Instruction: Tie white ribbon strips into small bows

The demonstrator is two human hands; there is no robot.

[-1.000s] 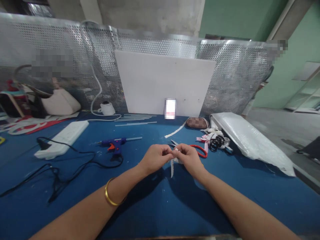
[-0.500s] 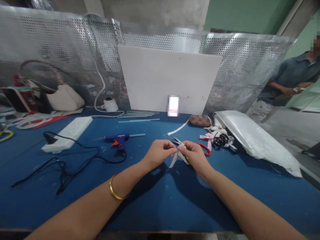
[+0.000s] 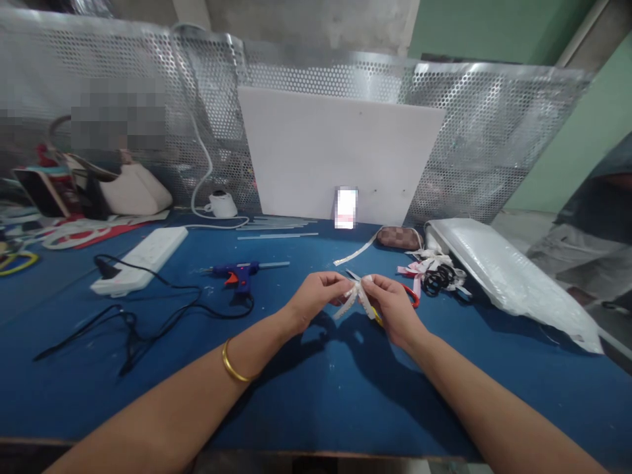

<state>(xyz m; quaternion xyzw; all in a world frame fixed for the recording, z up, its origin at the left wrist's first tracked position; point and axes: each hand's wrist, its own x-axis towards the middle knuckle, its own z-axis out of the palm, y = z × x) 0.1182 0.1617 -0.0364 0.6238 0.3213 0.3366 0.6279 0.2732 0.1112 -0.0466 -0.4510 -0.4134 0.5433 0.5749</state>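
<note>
While both hands meet above the blue table (image 3: 316, 395), the left hand (image 3: 316, 299) and right hand (image 3: 392, 306) pinch a white ribbon (image 3: 356, 297) between closed fingertips — lifted clear to fold it — with red scissors (image 3: 407, 294) and glue gun (image 3: 239, 273) nearby.

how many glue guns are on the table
1. The blue glue gun lies on the blue table, left of the left hand and behind the black cable. None other shows; the clutter at far left could hide one.
</note>
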